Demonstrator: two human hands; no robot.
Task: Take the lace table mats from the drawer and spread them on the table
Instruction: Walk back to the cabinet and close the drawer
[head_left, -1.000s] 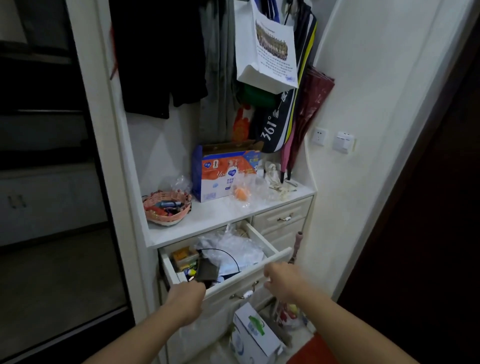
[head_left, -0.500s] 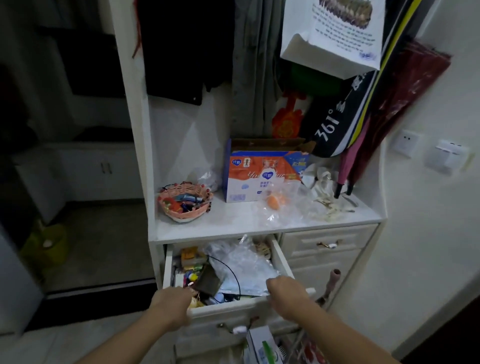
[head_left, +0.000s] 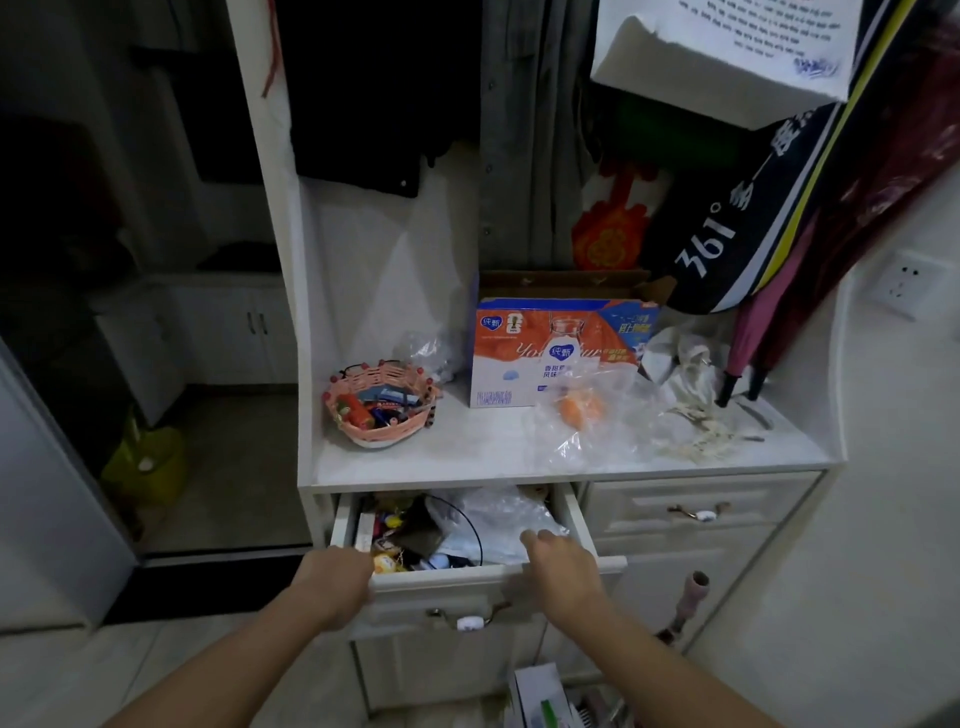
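Observation:
The upper left drawer (head_left: 447, 584) of a white cabinet stands partly open. My left hand (head_left: 332, 584) grips the left end of its front edge. My right hand (head_left: 563, 569) holds the right end, fingers curled over the rim into the drawer. Inside lie a crumpled clear plastic bag (head_left: 498, 519), a black cable (head_left: 470, 519), a dark pouch and small coloured items. I see no lace mat in the drawer. A cream lacy cloth (head_left: 696, 434) lies on the countertop at the right.
On the countertop (head_left: 467, 457) are a pink woven basket (head_left: 382, 408), an orange and blue carton (head_left: 556, 353) and a clear bag holding an orange object (head_left: 579, 408). Clothes, bags and umbrellas (head_left: 769, 322) hang above. A shut drawer (head_left: 698, 512) sits to the right; boxes stand on the floor below.
The view has come closer and lower on the cabinet. Less of the drawer's inside shows than before. Both hands have stayed on its front edge.

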